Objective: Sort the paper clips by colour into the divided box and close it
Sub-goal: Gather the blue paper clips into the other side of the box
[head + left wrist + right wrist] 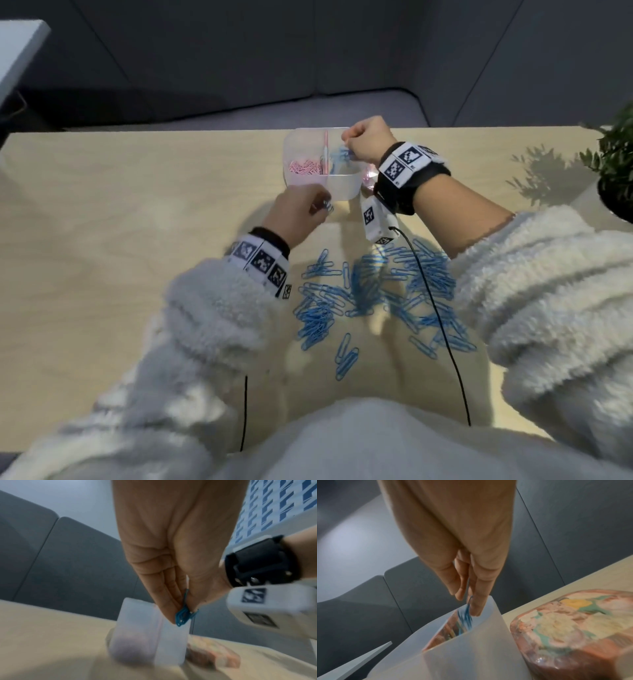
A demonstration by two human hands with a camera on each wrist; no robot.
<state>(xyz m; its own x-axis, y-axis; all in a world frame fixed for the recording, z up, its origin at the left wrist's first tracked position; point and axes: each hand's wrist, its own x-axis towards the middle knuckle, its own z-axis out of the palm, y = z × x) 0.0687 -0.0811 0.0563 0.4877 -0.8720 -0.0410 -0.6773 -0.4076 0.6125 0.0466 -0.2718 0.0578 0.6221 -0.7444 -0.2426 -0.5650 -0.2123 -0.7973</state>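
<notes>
A translucent divided box [342, 190] stands open at the table's far middle. Pink paper clips [305, 168] fill its left compartment, and a few blue ones [337, 158] lie in the right compartment. My right hand [347, 148] hovers over the right compartment and pinches blue clips [466, 613] just above the box's rim [494, 609]. My left hand [318, 207] is just in front of the box [147, 635], pinching a small bunch of blue clips [182, 616]. A large loose pile of blue clips [373, 294] covers the table near me.
The box's pink patterned lid [573, 628] lies flat on the table just right of the box [370, 179]. A potted plant [616, 164] stands at the right edge. Black cables [435, 318] trail over the clip pile. A grey sofa [308, 68] lies beyond the table.
</notes>
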